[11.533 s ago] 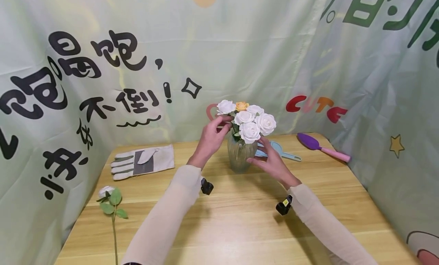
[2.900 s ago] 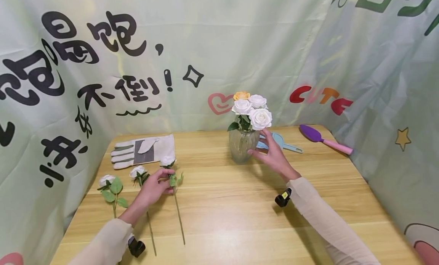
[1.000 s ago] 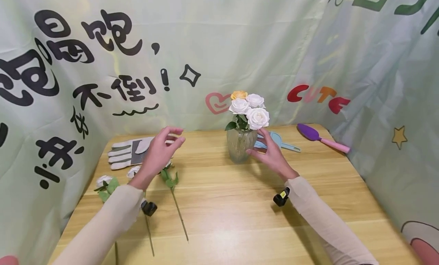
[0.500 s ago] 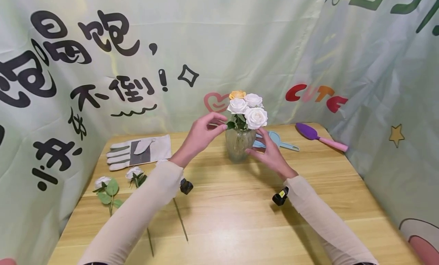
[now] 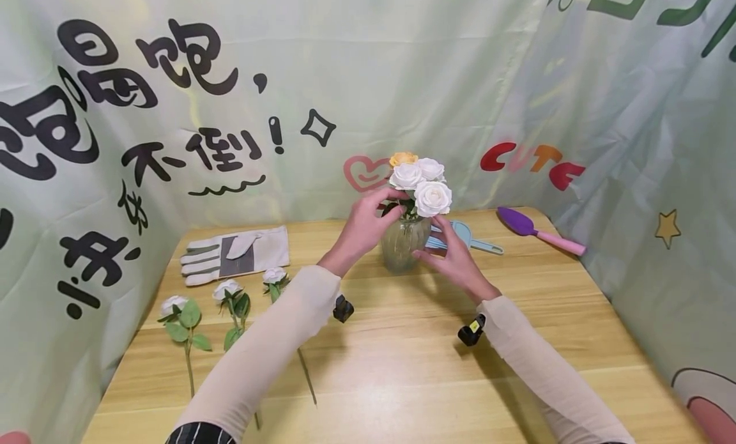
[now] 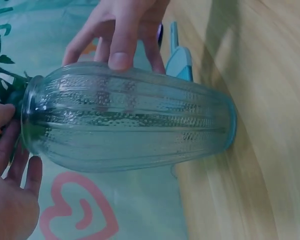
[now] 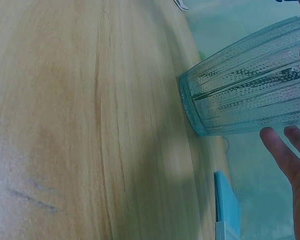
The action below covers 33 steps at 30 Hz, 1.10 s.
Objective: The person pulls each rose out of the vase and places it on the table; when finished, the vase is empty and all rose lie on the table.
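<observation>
A ribbed clear glass vase (image 5: 397, 249) stands upright on the table, holding several white roses (image 5: 433, 199) and one orange rose (image 5: 404, 158). My right hand (image 5: 457, 265) grips the vase's right side, thumb in front and fingers curled behind. At the vase mouth, my left hand (image 5: 365, 227) has its thumb and fingers around the green leaves and stems below the blooms; which rose it pinches is hidden. The left wrist view shows its fingertips against the greenery (image 6: 15, 97) by the rim. Three white roses (image 5: 227, 289) lie on the table at left, partly under my left sleeve.
A grey and white work glove (image 5: 267, 249) lies at the back left. Behind the vase is a light blue tool with a handle (image 5: 485, 246). A purple trowel (image 5: 517, 222) with a pink handle lies at the back right. Printed curtains surround the table.
Two more white roses have moved from the vase to the table at left. My left hand let go of the last one and came back right to the vase mouth. My right hand stays on the vase.
</observation>
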Available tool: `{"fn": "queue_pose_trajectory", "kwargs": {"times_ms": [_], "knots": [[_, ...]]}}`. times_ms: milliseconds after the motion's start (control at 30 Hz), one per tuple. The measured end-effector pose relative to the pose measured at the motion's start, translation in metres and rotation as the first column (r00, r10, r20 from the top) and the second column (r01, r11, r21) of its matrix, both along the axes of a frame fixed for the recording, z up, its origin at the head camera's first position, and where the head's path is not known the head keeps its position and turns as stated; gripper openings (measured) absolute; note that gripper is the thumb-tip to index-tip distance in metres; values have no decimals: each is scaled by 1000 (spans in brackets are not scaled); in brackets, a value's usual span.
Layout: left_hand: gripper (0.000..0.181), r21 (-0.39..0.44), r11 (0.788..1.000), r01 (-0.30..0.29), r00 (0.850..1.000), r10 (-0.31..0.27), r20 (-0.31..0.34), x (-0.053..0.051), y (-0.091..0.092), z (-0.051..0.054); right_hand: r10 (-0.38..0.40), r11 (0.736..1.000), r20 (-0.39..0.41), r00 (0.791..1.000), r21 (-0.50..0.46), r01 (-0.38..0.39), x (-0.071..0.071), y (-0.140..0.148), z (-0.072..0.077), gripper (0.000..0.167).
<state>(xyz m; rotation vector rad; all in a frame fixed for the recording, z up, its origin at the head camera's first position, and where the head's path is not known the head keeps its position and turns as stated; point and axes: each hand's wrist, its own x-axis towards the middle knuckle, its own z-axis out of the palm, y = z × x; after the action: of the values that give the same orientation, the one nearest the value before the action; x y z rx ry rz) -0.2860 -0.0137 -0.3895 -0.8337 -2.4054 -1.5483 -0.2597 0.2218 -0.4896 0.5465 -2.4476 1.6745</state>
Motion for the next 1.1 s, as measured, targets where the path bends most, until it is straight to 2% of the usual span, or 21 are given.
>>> {"fn": "queue_pose_trajectory", "kwargs": {"times_ms": [133,267,433,533,700,833,967,1100], "knots": [[21,-25,999,-30,999,29,-23,1,3,-4,1,1000,-8,1000,0,-1,0,-1,-2,95],[17,37,999,-35,997,38,-70,1,5,-4,-6,1000,6,1000,2,6,0,-1,-2,95],[15,162,986,-30,989,54,-141,1,5,7,-18,1000,20,1000,7,18,1,-1,0,95],[16,216,976,-38,986,72,-153,0,6,14,-22,1000,19,1000,8,22,2,-1,1,95],[17,251,967,-45,987,81,-136,1,6,19,-25,1000,14,1000,12,25,3,-1,1,95],[18,264,964,-42,982,89,-168,2,5,23,-25,1000,23,999,4,25,3,-1,0,95],[18,289,956,-54,967,123,-224,1,0,36,-22,1000,30,999,-7,22,2,-1,0,95],[21,372,927,-43,976,118,-182,2,-8,58,-20,1000,23,1000,-12,20,2,-1,1,95]]}}
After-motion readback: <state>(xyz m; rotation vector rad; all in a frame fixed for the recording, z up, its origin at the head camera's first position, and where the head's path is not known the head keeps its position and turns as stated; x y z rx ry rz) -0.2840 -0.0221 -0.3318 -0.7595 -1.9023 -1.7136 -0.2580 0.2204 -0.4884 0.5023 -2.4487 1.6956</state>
